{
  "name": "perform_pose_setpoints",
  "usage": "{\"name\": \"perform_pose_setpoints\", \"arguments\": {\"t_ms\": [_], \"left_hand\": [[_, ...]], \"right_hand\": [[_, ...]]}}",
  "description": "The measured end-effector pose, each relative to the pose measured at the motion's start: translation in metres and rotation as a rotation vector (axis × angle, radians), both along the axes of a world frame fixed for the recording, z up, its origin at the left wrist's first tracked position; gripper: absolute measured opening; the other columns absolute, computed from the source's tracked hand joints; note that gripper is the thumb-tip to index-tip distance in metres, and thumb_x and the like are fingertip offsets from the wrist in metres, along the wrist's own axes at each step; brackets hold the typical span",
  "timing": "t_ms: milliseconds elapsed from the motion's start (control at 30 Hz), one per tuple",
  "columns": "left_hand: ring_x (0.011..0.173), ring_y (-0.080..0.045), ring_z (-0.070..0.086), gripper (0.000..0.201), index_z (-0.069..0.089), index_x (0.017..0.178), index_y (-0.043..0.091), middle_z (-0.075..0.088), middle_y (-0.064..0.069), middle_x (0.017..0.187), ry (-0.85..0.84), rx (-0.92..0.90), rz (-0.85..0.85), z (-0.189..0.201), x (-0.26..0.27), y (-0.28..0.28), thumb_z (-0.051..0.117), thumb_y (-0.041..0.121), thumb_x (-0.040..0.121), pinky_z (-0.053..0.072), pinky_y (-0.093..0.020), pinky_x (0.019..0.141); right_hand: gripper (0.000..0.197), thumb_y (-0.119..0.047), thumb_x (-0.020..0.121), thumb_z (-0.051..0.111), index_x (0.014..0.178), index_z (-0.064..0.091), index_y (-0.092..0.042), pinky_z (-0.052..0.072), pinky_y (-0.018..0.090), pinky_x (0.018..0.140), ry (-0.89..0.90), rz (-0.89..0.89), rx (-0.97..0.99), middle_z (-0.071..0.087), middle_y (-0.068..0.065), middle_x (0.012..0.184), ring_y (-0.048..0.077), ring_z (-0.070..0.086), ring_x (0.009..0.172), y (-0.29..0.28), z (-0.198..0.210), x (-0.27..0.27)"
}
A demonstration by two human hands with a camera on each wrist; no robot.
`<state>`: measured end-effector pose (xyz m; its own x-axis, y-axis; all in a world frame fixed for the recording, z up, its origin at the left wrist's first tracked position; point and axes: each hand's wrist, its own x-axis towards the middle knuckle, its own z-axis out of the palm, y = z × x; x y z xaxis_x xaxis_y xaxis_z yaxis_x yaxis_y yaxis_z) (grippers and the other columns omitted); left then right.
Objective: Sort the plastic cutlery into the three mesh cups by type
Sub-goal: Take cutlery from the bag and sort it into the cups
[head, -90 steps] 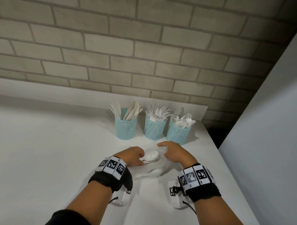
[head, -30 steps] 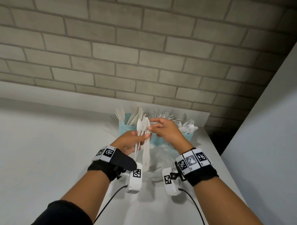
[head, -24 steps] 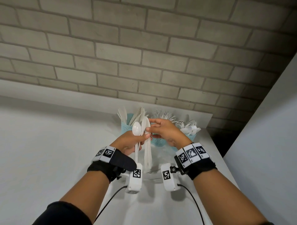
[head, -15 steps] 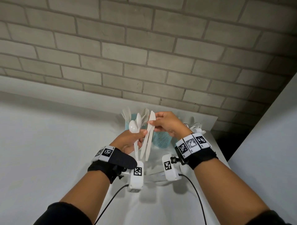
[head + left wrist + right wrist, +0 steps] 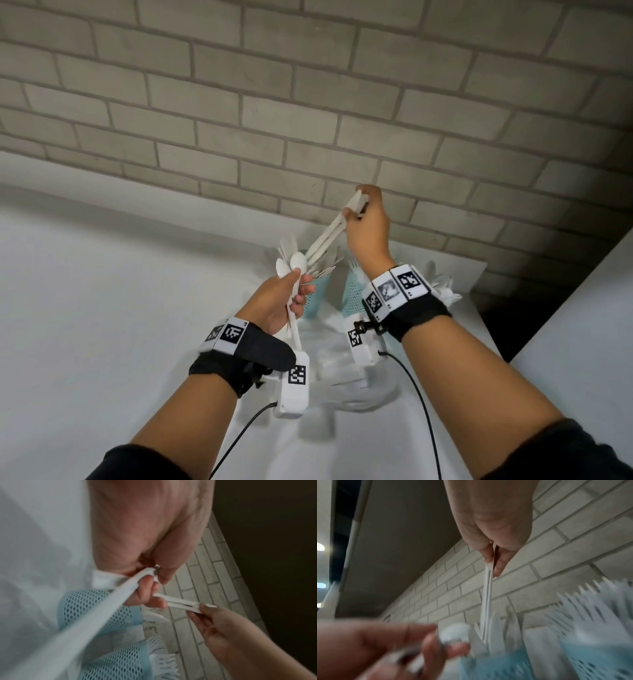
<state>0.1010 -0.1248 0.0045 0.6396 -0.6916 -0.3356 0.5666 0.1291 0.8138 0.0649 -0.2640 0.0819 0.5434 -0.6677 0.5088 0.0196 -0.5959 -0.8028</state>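
Above the cups, my right hand point(image 5: 368, 222) pinches two knives point(image 5: 325, 240) by one end, their other ends angled down toward the knife cup point(image 5: 317, 298) at the left. My left hand point(image 5: 279, 305) grips spoons point(image 5: 294, 265) just in front of that cup, bowls up. The fork cup point(image 5: 352, 294) stands just right of it, mostly behind my right wrist. The brick wall point(image 5: 308, 102) runs close behind the cups; the table point(image 5: 85, 308) lies broad to the left, its right edge near my right forearm.
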Motion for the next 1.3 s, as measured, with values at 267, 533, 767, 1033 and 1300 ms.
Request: {"name": "perform_pose_setpoints", "arguments": {"t_ms": [267, 533, 767, 1033, 1300], "left_hand": [[0.048, -0.006, 0.053, 0.017, 0.058, 0.098, 0.004, 0.063, -0.009, 0.084, 0.003, -0.069, -0.048, 0.002, -0.001, 0.012, 0.041, 0.005, 0.098, 0.044, -0.015, 0.043], [0.052, -0.012, 0.061, 0.017, 0.058, 0.111, 0.011, 0.068, -0.007, 0.076, -0.087, -0.070, -0.096, 0.008, -0.012, 0.007, 0.050, 0.014, 0.097, 0.051, -0.018, 0.049], [0.049, -0.004, 0.051, 0.022, 0.058, 0.113, 0.007, 0.057, 0.000, 0.072, -0.338, 0.042, -0.194, 0.012, -0.026, -0.004, 0.047, 0.021, 0.098, 0.042, -0.016, 0.050], [0.062, -0.007, 0.037, 0.020, 0.043, 0.120, 0.019, 0.042, 0.004, 0.076, -0.773, 0.287, -0.331, 0.010, -0.038, -0.012, 0.037, 0.015, 0.100, 0.031, -0.017, 0.052], [0.117, -0.012, 0.047, 0.037, 0.042, 0.136, 0.008, 0.051, 0.000, 0.123, -1.138, 0.359, -0.375, 0.007, -0.047, -0.020, 0.041, 0.011, 0.099, 0.035, -0.012, 0.085]], "right_hand": [[0.021, -0.019, 0.095, 0.046, 0.110, 0.060, -0.016, 0.045, 0.033, 0.076, 0.557, 0.006, -0.394, 0.055, 0.014, 0.100, 0.032, 0.057, 0.084, 0.004, -0.053, 0.007], [0.028, -0.033, 0.092, 0.053, 0.114, 0.062, -0.017, 0.041, 0.029, 0.080, 0.373, 0.065, -0.298, 0.063, 0.007, 0.107, 0.020, 0.053, 0.098, 0.001, -0.030, -0.007], [0.019, -0.028, 0.088, 0.061, 0.095, 0.066, -0.011, 0.045, 0.014, 0.060, 0.555, 0.250, -0.179, 0.062, -0.005, 0.077, 0.006, 0.056, 0.067, 0.009, -0.020, -0.039], [0.026, 0.001, 0.092, 0.039, 0.078, 0.055, -0.015, 0.042, 0.020, 0.058, 0.404, 0.502, 0.434, 0.055, 0.003, 0.074, 0.011, 0.048, 0.063, 0.006, -0.034, -0.065], [0.009, -0.019, 0.089, 0.062, 0.085, 0.054, -0.022, 0.046, 0.020, 0.059, 0.481, 0.435, 0.343, 0.054, -0.002, 0.069, 0.008, 0.055, 0.059, 0.002, -0.057, -0.072]]}}
